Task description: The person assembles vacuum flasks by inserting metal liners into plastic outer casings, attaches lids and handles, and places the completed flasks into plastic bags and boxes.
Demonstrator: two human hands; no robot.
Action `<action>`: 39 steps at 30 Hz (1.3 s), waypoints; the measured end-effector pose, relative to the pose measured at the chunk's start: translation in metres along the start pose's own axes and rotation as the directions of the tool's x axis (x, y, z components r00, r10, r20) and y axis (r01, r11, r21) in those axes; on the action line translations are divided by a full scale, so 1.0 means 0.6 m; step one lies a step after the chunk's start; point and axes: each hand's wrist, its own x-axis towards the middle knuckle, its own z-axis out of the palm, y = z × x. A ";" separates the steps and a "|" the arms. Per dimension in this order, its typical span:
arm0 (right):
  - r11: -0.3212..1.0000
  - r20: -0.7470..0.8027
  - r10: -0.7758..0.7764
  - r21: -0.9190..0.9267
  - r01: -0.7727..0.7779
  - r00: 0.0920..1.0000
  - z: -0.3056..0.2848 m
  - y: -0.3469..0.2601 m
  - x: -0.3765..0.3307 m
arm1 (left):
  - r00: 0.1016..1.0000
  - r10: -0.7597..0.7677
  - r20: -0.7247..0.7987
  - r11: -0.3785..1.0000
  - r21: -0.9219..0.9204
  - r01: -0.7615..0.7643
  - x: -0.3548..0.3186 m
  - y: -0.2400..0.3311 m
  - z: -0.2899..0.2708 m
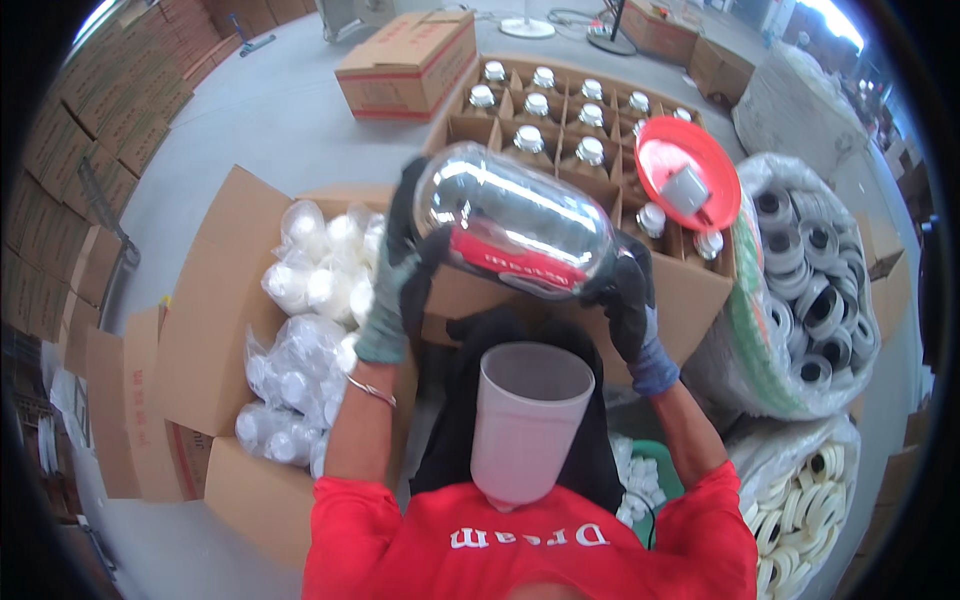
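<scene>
A silvery glass vacuum flask liner with a red label lies sideways in the air in front of me. My left hand, in a black and grey-green glove, is closed round its left end. At its right end my right hand, gloved in black and grey-blue, grips it too. Below the liner, a whitish translucent plastic flask casing stands open end up between my thighs; neither hand touches it. Some fingers are hidden behind the liner.
Ahead, a divided carton holds several silvery liners; a red round tray rests on its right side. An open carton of bagged white parts stands left. Sacks of grey rings and cream rings stand right. A closed carton lies beyond.
</scene>
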 end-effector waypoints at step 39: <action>0.880 0.644 -0.309 -0.086 0.468 0.700 0.044 -0.124 -0.107 | 0.827 -0.469 0.311 0.627 0.777 0.063 -0.372 -0.240 -0.186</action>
